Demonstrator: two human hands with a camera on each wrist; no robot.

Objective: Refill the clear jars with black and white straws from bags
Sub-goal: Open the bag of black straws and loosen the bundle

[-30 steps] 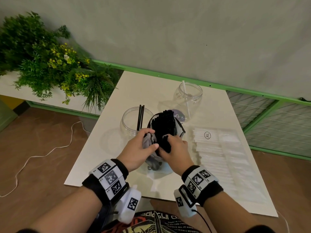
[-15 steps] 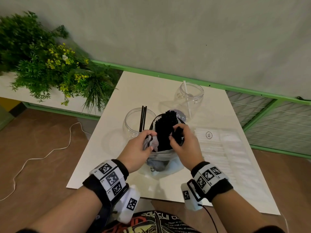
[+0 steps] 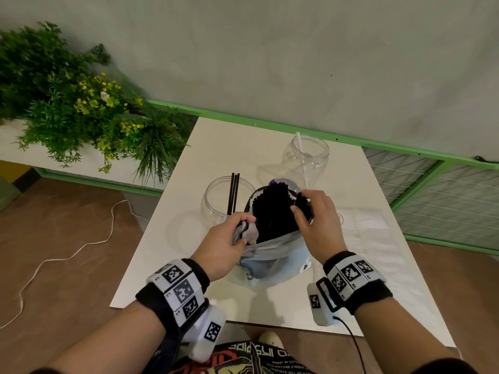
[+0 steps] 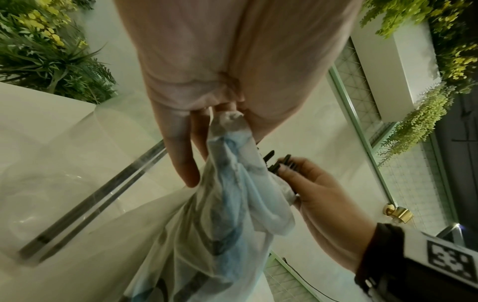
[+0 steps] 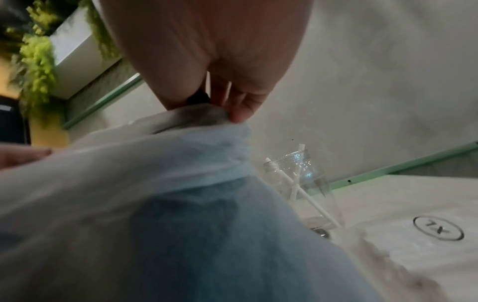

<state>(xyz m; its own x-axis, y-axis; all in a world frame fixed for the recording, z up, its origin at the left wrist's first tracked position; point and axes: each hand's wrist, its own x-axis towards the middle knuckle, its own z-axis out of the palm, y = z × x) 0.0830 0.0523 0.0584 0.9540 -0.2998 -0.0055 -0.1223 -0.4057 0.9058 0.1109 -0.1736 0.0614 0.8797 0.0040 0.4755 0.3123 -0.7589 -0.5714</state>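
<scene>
Barely begun — both jars nearly empty.

At centre frame the bag (image 3: 272, 255) of black straws (image 3: 272, 211) stands open, left hand (image 3: 224, 244) pinching its rim, right hand (image 3: 316, 225) gripping a small bunch; the jar (image 3: 216, 201) left of it holds three, the upper jar (image 3: 307, 157) one white straw (image 3: 302, 157) — the flat packet (image 3: 370, 238) looks untouched.

From my head view, the bag (image 3: 272, 255) hides the lower ends of the black straws (image 3: 272, 211), and my right hand (image 3: 317, 225) covers the few it grips. The right wrist view is blurred and nearly filled by the bag, so I cannot tell how many straws those fingers (image 5: 240, 110) hold. The surface (image 3: 167, 265) runs off the frame at lower right.
</scene>
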